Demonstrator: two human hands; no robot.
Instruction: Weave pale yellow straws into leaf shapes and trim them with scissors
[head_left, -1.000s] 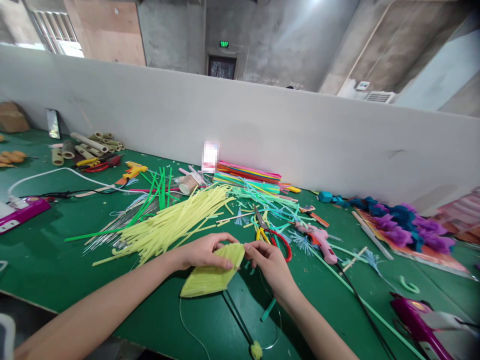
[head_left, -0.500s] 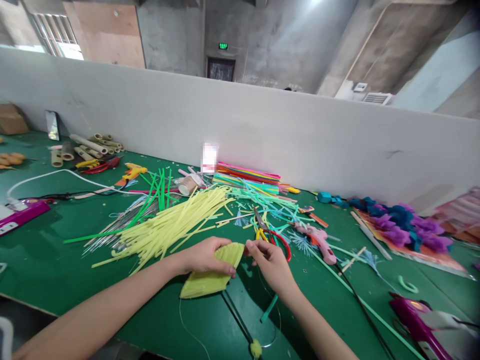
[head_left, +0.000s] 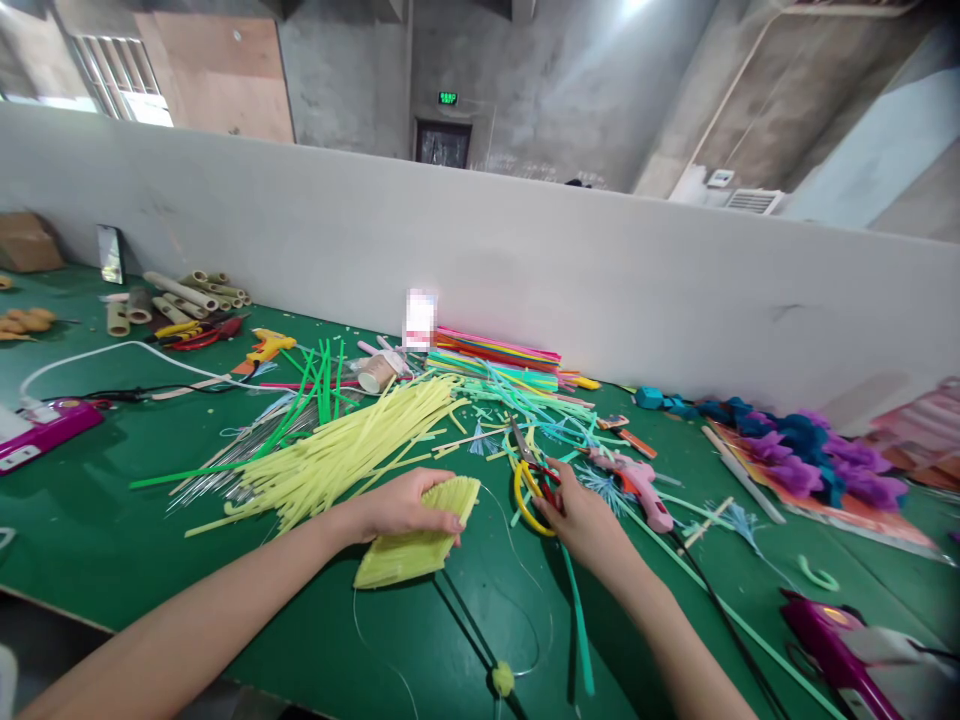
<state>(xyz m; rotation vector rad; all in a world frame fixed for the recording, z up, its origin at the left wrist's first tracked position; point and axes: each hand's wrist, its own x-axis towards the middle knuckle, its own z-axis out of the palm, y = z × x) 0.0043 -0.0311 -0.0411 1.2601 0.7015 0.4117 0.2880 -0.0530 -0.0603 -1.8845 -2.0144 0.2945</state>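
Note:
My left hand (head_left: pixel 411 505) grips a yellow-green fan-shaped piece (head_left: pixel 405 556) that looks made of pipe cleaners laid side by side, thumb across its front. A thin clear thread hangs from it and loops over the table. Below it, two dark thin rods run down to a small yellow ball (head_left: pixel 502 679). My right hand (head_left: pixel 579 510) has its fingers closed on the red-and-yellow handles of a pair of scissors (head_left: pixel 531 492), blades pointing away from me. A teal pipe cleaner (head_left: pixel 580 625) lies below that hand.
Loose yellow pipe cleaners (head_left: pixel 352 445) pile up behind my left hand, with green ones (head_left: pixel 322 380) beyond. A pink glue gun (head_left: pixel 637 485) lies to the right, a yellow glue gun (head_left: pixel 270 345) at the left. Purple and blue fuzzy pieces (head_left: pixel 795 450) sit far right. A white partition (head_left: pixel 300 230) stands behind.
My right hand has left the edge of the yellow fan piece, moved right and taken hold of the scissors' handles. The fan piece has shifted slightly left in my left hand.

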